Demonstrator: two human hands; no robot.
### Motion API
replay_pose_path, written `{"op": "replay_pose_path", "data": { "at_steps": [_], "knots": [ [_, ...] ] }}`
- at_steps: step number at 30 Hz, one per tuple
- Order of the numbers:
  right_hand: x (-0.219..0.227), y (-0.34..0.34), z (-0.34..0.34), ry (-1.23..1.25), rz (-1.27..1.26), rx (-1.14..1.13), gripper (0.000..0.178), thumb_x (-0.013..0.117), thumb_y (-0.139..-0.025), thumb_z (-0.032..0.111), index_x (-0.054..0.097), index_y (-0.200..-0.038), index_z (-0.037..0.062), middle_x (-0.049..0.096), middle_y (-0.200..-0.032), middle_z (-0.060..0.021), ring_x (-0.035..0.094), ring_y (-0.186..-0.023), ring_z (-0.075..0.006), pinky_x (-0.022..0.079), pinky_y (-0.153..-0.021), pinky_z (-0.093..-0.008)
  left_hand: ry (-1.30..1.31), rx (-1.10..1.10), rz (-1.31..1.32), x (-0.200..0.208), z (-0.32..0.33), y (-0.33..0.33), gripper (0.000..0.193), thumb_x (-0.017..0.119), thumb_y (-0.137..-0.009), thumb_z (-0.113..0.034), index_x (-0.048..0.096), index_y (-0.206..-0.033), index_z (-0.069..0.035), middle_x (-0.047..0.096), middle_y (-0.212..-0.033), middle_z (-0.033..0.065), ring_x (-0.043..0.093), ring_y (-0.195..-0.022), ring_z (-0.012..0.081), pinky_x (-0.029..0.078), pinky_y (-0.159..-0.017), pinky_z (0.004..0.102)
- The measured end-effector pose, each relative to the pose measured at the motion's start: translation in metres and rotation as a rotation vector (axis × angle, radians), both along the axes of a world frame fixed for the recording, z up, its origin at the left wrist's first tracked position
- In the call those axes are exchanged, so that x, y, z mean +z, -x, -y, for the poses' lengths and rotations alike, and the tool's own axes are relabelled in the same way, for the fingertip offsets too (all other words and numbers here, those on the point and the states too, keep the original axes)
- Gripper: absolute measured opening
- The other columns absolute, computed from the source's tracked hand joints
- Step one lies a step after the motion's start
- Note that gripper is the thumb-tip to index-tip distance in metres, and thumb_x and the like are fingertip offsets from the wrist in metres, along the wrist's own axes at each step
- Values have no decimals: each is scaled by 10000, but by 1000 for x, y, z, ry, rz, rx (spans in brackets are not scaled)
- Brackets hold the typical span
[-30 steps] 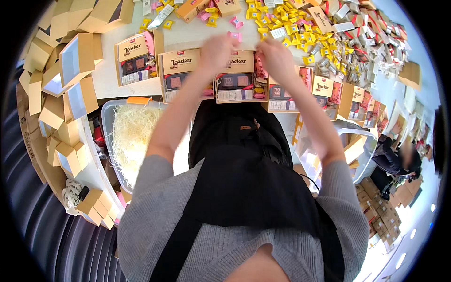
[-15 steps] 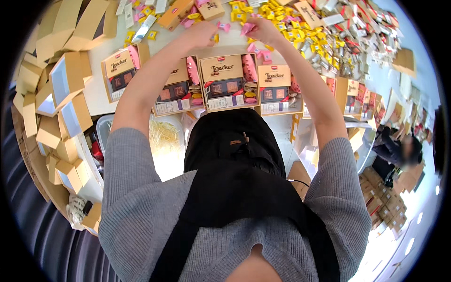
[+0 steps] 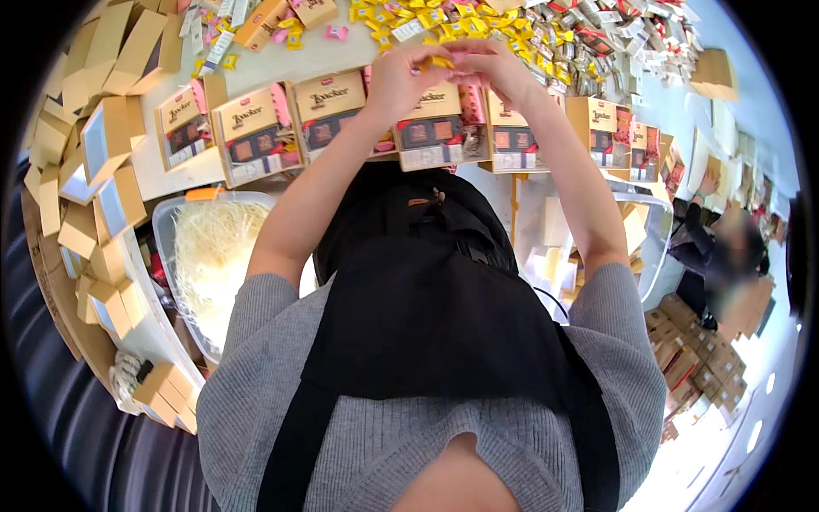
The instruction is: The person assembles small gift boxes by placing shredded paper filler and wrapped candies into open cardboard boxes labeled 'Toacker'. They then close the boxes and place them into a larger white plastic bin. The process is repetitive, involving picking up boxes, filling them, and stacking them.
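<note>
Both of my hands meet above a row of open gift boxes at the near edge of the white table. My left hand [image 3: 404,78] pinches a yellow-wrapped candy [image 3: 440,62]. Close beside it, my right hand [image 3: 503,72] is closed on a pink-wrapped candy [image 3: 461,60]; its fingers partly cover it. Beneath them stands a gift box [image 3: 429,156] holding a tan carton, a dark chocolate pack, a white strip and a pink patterned packet. Another filled gift box [image 3: 512,141] is under my right wrist, and a similar gift box [image 3: 328,94] lies left of my left hand.
Yellow candies [image 3: 375,15] are heaped behind the boxes, with silver-wrapped pieces [image 3: 589,34] farther right. Folded cartons [image 3: 111,136] crowd the left side. A clear bin of pale shredded filler [image 3: 217,247] sits below the table edge. A co-worker [image 3: 725,247] is at the far right.
My hands have come from over the candies toward the boxes and closer together, carrying the yellow and pink candies. The view has shifted, so the row of boxes appears higher and farther left.
</note>
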State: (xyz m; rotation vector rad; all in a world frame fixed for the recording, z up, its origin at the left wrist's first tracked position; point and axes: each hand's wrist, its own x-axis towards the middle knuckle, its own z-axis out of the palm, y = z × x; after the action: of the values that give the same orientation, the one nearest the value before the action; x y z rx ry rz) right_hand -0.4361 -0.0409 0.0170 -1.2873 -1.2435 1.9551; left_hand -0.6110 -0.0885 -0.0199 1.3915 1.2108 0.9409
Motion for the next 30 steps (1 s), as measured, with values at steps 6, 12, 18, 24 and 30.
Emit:
{"op": "replay_pose_path", "data": {
  "at_steps": [6,12,18,24,30],
  "knots": [
    [-37,-95,54,48,-171,103,406,543,-917,58,447,-1297,-47,603,-1125,-131,616,-1012,-185,508,-899,-300,281,222,466,-23,70,-75,263,651,-846,-106,642,-1066,36,682,-950,91,634,-815,114,498,-735,231],
    [-51,-135,63,245,-186,57,370,574,-915,85,486,-1248,-48,609,-1118,-122,619,-1008,-189,511,-854,-280,176,238,-142,-50,107,-93,246,667,-820,-107,661,-1053,-28,691,-899,71,645,-798,133,504,-705,272],
    [-70,-128,62,47,-98,114,190,592,-873,27,585,-1059,-14,655,-995,-85,628,-915,-145,488,-780,-242,-56,129,-527,-61,107,-90,218,686,-766,-91,684,-978,-43,682,-871,124,662,-737,217,515,-685,306],
    [-88,-94,85,-278,172,56,130,686,-795,74,640,-903,16,671,-754,-65,624,-665,-129,489,-611,-267,-55,61,-477,-59,112,-85,182,692,-751,-89,695,-928,-43,673,-845,133,658,-730,257,519,-684,324],
    [-92,-79,102,-954,589,223,119,680,-750,117,626,-828,44,647,-758,-96,632,-711,-275,496,-643,-359,-206,-21,-582,-60,106,-95,132,675,-724,-98,694,-834,-28,656,-799,130,634,-737,297,507,-701,367]
  ]
}}
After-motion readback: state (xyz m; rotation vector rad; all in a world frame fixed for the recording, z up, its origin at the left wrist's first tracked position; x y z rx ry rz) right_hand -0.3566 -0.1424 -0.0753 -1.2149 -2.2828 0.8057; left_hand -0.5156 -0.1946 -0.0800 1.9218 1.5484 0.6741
